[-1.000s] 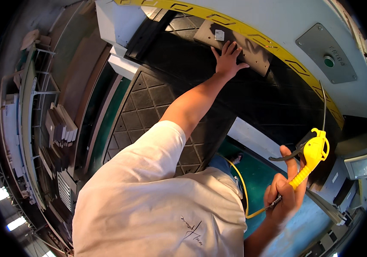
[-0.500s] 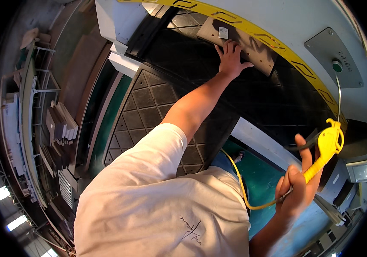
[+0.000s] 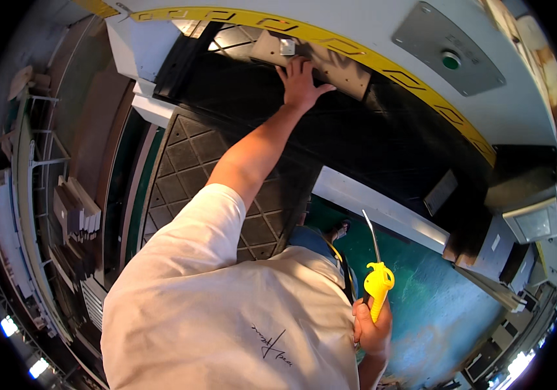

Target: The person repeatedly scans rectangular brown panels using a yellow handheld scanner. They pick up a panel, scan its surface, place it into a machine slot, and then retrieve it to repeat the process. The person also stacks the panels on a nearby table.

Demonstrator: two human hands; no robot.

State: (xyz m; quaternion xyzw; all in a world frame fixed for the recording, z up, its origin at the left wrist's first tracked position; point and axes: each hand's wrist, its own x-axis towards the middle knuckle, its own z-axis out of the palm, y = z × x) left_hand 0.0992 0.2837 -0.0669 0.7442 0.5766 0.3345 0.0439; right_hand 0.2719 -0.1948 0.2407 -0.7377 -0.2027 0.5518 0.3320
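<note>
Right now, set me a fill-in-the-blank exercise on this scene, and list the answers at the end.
1. The right hand holds a blow gun coloured ____.
2. The spread hand at the tan board is the person's ____ one.
3. The round button on the grey plate is ____.

Missing words: yellow; left; green.

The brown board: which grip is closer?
Left. The left grip is at the near edge of the brown board; the right grip is farther back, beside the shirt, holding the yellow air gun.
</note>
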